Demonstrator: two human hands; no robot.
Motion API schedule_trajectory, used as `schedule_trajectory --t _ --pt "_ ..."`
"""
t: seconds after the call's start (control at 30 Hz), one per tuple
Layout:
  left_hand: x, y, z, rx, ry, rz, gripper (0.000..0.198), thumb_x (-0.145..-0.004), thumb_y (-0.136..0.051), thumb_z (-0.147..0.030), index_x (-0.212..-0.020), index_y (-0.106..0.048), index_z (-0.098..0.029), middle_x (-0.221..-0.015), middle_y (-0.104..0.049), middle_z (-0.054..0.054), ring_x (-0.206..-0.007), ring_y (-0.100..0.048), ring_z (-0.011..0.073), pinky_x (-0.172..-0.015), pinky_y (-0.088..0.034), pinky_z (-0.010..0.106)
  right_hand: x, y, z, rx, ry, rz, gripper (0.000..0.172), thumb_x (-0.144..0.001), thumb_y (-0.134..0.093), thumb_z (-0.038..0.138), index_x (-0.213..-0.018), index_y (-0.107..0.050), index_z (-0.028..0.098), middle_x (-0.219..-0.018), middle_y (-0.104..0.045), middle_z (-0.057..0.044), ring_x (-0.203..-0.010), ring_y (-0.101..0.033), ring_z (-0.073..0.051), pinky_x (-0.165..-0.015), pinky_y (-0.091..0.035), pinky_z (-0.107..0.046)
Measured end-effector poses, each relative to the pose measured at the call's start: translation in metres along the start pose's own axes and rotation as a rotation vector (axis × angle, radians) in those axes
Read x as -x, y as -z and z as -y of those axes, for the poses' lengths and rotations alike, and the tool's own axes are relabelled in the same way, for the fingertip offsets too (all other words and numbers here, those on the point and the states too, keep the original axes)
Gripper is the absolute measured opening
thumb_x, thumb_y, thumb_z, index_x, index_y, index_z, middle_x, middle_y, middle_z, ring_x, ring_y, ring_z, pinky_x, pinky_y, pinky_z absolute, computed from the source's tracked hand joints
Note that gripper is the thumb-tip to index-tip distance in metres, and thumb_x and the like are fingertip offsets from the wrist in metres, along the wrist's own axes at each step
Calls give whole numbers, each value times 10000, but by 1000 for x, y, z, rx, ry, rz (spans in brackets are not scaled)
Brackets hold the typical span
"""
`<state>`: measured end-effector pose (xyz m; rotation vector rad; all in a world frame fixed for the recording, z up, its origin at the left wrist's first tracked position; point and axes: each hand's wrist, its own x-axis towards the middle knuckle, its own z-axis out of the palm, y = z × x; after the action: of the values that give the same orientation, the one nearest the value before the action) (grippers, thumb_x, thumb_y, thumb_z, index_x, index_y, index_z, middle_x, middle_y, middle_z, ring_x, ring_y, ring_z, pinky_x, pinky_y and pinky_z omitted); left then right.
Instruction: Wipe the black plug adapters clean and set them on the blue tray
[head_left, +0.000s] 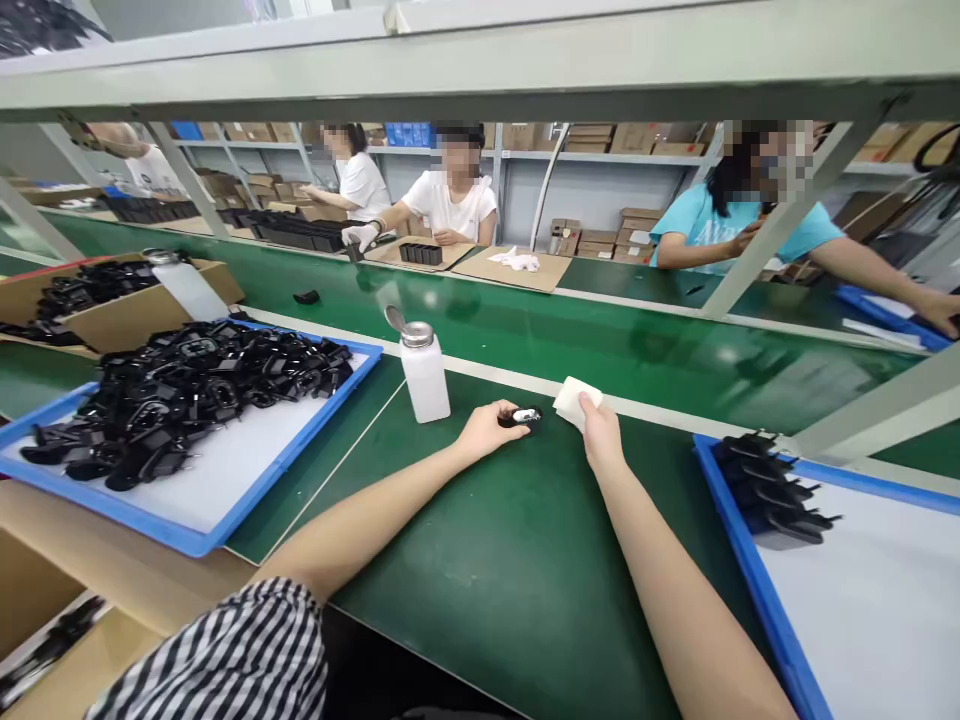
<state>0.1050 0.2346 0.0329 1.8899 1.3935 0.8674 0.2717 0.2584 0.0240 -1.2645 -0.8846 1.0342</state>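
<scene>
My left hand (486,434) pinches a small black plastic part (512,419) whose upturned face shows a white and silvery patch. A folded white cloth (576,400) is gripped between the thumb and fingers of my right hand (601,436), just to the right of that part and apart from it. Both hands are over the green tabletop (495,560). Close beyond my left hand stands a white dispenser bottle (424,375) with its metal lid flipped up. What the black part is exactly, I cannot make out.
On the left, a blue-rimmed tray (247,515) holds a heap of black parts (187,390). Another blue-rimmed tray (757,610) on the right carries a row of black parts (772,490). Behind runs a green conveyor belt (510,325); several people sit beyond it. A metal beam (480,60) crosses overhead.
</scene>
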Motion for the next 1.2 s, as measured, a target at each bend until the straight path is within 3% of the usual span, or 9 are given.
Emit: schedule_trajectory --t 0.2,0.37,0.57,0.67,0.73,0.83,1.0,1.1,1.2 --pt "-4 -4 11 35 -11 36 268 -586 -585 -239 -836 -525 -162 -814 -575 -7 -779 -521 131 -725 -401 221 31 -23 0 341 139 78 216 -612 -495 368 -624 -570 166 -735 -596 -64 -868 -480 -275 -796 -327 -386" --pt "-5 -4 12 74 -52 44 242 -590 -579 -229 -814 -530 -152 -795 -577 -8 -760 -522 124 -703 -397 204 42 -30 -6 597 317 182 271 -679 -422 265 -908 -566 246 -984 -540 -31 -993 -411 -242 -855 -283 -391" --pt "-6 0 12 30 -30 35 158 -574 -572 -155 -725 -547 -114 -705 -579 2 -671 -527 139 -587 -394 197 50 -43 -12 629 523 309 294 -681 -414 179 -916 -571 261 -1070 -490 -15 -1126 -243 -209 -921 -127 -445" --pt "-6 2 13 58 -45 54 144 -572 -586 -170 -703 -552 -121 -691 -576 -10 -662 -525 131 -577 -386 188 50 -39 -8 558 439 376 240 -666 -451 190 -841 -602 252 -1117 -455 -7 -1155 -177 -190 -932 -90 -434" --pt "-6 2 13 89 -52 75 152 -574 -598 -210 -695 -555 -129 -677 -571 -20 -644 -522 121 -576 -384 187 45 -31 -5 349 308 396 128 -596 -542 197 -687 -629 222 -1082 -487 -19 -1160 -160 -193 -949 -87 -386" --pt "-6 3 13 117 -61 92 214 -565 -616 -251 -738 -563 -136 -686 -573 -21 -653 -518 116 -600 -387 190 33 -18 -2 18 91 343 64 -503 -625 227 -521 -588 178 -922 -578 -56 -1087 -314 -228 -939 -175 -356" --pt "-6 4 13 98 -52 96 274 -569 -618 -244 -818 -567 -140 -758 -581 -5 -724 -514 125 -656 -389 198 11 1 1 -162 -41 149 164 -623 -530 322 -678 -543 168 -744 -608 -30 -781 -543 -175 -720 -431 -324" --pt "-5 4 13 60 -50 91 287 -578 -611 -249 -842 -565 -146 -779 -580 -1 -743 -512 135 -662 -391 205 7 7 5 -179 -146 87 116 -668 -485 251 -698 -527 146 -631 -599 -32 -595 -563 -163 -537 -476 -302" --pt "-5 3 15 38 -68 96 303 -590 -601 -252 -872 -556 -152 -799 -577 -2 -751 -510 135 -674 -392 208 9 6 7 -171 -197 62 95 -691 -457 202 -698 -525 136 -604 -592 -31 -533 -554 -151 -477 -476 -282"
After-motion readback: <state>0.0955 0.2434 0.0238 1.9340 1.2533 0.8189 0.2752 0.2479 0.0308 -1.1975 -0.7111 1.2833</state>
